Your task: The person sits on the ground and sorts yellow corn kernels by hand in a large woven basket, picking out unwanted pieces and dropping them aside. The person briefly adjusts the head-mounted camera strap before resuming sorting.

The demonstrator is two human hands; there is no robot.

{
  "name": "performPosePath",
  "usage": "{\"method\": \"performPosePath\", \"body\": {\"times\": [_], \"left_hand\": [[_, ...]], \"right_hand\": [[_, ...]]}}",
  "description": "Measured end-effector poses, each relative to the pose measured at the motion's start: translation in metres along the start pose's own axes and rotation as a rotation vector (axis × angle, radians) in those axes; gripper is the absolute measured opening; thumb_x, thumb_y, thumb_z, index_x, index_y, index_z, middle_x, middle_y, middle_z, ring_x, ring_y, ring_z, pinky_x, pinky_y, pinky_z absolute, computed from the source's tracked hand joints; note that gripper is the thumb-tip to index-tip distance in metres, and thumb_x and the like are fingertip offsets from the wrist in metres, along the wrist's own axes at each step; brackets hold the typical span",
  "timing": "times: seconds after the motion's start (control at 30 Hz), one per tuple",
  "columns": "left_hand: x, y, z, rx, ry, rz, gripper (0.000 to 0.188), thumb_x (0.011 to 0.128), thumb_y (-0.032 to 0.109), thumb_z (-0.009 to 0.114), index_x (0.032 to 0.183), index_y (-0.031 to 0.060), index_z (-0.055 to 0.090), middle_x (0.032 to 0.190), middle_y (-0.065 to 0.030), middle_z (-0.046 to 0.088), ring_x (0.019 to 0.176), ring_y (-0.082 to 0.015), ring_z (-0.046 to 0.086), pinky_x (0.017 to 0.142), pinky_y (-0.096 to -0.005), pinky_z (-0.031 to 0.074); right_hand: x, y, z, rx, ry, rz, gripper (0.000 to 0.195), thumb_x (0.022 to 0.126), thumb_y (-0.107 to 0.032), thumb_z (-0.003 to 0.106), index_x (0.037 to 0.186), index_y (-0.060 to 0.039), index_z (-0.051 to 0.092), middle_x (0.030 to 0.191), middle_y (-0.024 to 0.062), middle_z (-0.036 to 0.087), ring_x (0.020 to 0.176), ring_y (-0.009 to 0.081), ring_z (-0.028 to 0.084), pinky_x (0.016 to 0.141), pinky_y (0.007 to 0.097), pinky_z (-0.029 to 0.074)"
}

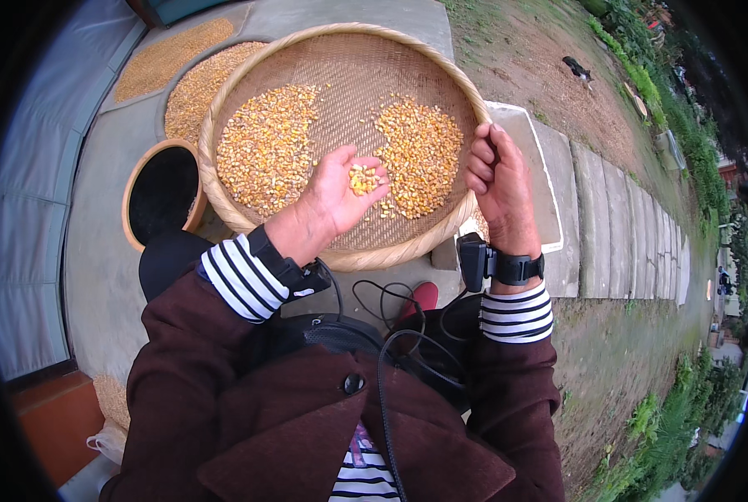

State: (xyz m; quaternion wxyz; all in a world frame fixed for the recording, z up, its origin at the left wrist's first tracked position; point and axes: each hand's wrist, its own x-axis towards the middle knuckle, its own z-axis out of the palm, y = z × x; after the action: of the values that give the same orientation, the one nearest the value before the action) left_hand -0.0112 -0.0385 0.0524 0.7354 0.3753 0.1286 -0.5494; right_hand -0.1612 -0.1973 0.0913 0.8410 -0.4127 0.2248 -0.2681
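Note:
A round woven bamboo winnowing basket (349, 56) lies before me, with two heaps of dried corn kernels in it, a left heap (267, 150) and a right heap (421, 157). Over the basket, between the heaps, my left hand (346, 188) is palm up with a small pile of corn kernels (364, 179) on its palm and fingers; the fingers are partly spread. At the basket's right rim, my right hand (499, 169) has its fingers curled, thumb near the rim. Whether those fingers grip the rim or hold kernels is hidden.
Left of the basket stands a round tub with a dark inside (164, 188). Corn is spread beyond it (173, 56). A white-edged box (524, 169) is under the basket's right side. Cables (380, 295) hang by my lap; a red shoe (424, 298) shows below.

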Motion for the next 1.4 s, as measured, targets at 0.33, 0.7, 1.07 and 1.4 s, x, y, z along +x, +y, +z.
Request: {"method": "performPosePath", "body": {"times": [0.33,0.7,1.07,1.4], "left_hand": [[0.008,0.015,0.003,0.149,-0.062,-0.048,0.064,0.101,0.040,0.034,0.136,-0.0132,0.040,0.141,-0.0315,0.041,0.134,-0.0445,0.038,0.114,-0.0551,0.028],[-0.021,0.095,-0.050,0.141,-0.018,0.263,0.037,0.096,0.008,0.049,0.126,-0.0122,0.046,0.127,-0.0261,0.052,0.123,-0.0370,0.051,0.109,-0.0475,0.042],[-0.048,0.118,-0.037,-0.010,-0.327,0.392,0.035,0.094,0.007,0.048,0.125,-0.0092,0.050,0.121,-0.0222,0.059,0.118,-0.0334,0.056,0.105,-0.0450,0.046],[-0.051,0.127,-0.086,-0.163,-0.040,0.508,0.032,0.093,0.008,0.047,0.122,-0.0040,0.053,0.113,-0.0169,0.061,0.108,-0.0285,0.060,0.099,-0.0424,0.049]], "right_hand": [[0.034,-0.018,-0.152,-1.259,0.548,-0.531,0.039,0.086,-0.019,0.051,0.116,0.0017,0.064,0.102,0.0198,0.068,0.097,0.0287,0.064,0.090,0.0366,0.047],[0.012,-0.021,-0.051,-0.662,0.081,-0.264,0.028,0.099,-0.019,0.055,0.118,-0.0011,0.063,0.103,0.0064,0.069,0.089,0.0133,0.066,0.082,0.0277,0.053],[0.062,0.060,0.096,-0.334,-0.460,0.431,0.020,0.101,-0.008,0.044,0.115,0.0010,0.056,0.087,0.0027,0.062,0.071,0.0120,0.062,0.067,0.0254,0.056],[0.189,0.207,0.074,-1.078,-0.111,0.377,0.020,0.094,-0.020,0.060,0.096,-0.0006,0.062,0.080,0.0117,0.067,0.070,0.0213,0.068,0.065,0.0345,0.059]]}}
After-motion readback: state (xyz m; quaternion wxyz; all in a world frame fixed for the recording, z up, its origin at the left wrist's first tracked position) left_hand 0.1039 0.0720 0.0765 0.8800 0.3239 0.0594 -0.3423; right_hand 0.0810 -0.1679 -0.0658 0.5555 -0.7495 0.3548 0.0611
